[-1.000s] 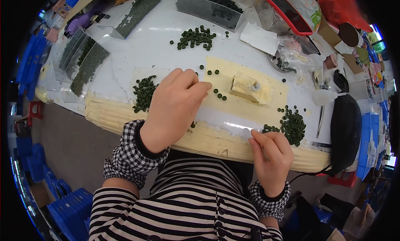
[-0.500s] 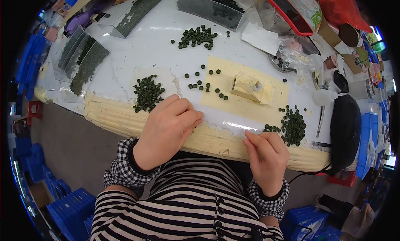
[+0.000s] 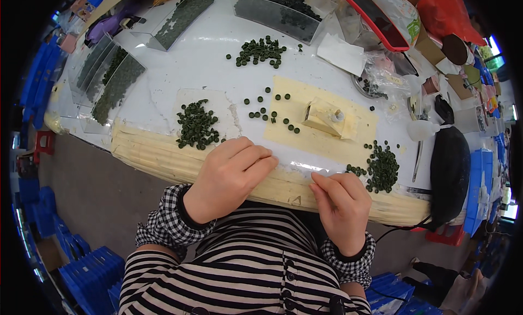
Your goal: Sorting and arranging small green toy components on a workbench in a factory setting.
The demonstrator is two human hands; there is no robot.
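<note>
My left hand (image 3: 229, 179) is over the padded front edge of the table, with its fingers drawn together in a pinch. Whatever its fingertips hold, if anything, is hidden. To the right, my right hand (image 3: 344, 209) pinches thumb and forefinger together, and anything between them is too small to make out. Just beyond my left hand lies a pile of small dark green ring-like parts (image 3: 197, 127). Another pile of the same green parts (image 3: 383, 168) is right beside my right hand. Several loose green parts (image 3: 265, 117) are scattered farther in, partly on a cream sheet (image 3: 278, 86).
A cream taped block with a small peg (image 3: 329, 119) stands on the sheet. Clear trays of green parts (image 3: 278, 18) line the back and left (image 3: 117, 89). A red-cased phone (image 3: 376, 22), a white napkin (image 3: 341, 53) and a black bag-like object (image 3: 450, 168) lie at the right.
My left hand has shifted right and slightly down, uncovering more of the left pile. My right hand has moved a little left, so the two hands are closer together.
</note>
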